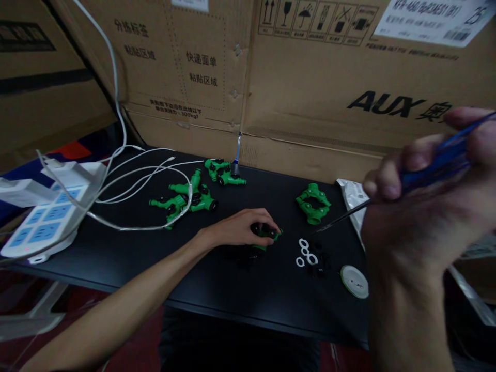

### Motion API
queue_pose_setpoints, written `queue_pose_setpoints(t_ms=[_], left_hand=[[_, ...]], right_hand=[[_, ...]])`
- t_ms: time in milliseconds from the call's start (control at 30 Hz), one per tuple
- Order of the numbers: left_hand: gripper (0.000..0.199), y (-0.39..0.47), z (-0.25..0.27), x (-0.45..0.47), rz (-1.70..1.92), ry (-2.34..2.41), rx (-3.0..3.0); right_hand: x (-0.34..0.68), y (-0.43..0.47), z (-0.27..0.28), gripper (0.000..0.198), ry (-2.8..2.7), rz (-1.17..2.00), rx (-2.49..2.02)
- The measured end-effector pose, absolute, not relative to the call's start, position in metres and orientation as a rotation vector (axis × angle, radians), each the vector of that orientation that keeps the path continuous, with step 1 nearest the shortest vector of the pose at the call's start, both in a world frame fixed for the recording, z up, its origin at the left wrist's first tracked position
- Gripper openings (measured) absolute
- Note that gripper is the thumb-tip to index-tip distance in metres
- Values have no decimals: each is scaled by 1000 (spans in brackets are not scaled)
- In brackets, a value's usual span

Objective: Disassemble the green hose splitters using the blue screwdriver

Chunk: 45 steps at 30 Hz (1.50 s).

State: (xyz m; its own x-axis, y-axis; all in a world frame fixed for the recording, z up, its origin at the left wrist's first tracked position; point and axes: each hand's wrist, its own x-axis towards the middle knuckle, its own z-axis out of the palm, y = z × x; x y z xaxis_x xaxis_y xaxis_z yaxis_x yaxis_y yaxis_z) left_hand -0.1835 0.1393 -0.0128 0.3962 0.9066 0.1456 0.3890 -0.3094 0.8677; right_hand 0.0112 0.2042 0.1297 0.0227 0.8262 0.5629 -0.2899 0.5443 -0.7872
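Observation:
My left hand [240, 227] is closed around a green and black hose connector [266, 231] low over the dark table; the fingers hide much of it. Raised at the right, my right hand [418, 206] grips a screwdriver [436, 163] by its blue handle. Its thin metal shaft slants down to the left, with the tip above the table, apart from the connector. Below that tip lie several white ring washers [311, 260] and small black parts [318, 271]. Two green connector pieces [312, 218] sit behind them.
Several green connectors [203, 200] lie left, with more [231, 179] farther back beside a blue-handled tool [237, 150]. A white round lid [355, 282] rests near the right edge. White cables [132, 228] loop from a power strip [46, 217]. Cardboard boxes [310, 98] wall the back.

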Motion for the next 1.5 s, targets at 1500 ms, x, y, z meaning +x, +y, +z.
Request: queue_pose_setpoints(t_ms=[1500], left_hand=[[26,140,-20,-184,844,1106,1904]], right_hand=[[-64,155,116,23,-1095,917,-551]])
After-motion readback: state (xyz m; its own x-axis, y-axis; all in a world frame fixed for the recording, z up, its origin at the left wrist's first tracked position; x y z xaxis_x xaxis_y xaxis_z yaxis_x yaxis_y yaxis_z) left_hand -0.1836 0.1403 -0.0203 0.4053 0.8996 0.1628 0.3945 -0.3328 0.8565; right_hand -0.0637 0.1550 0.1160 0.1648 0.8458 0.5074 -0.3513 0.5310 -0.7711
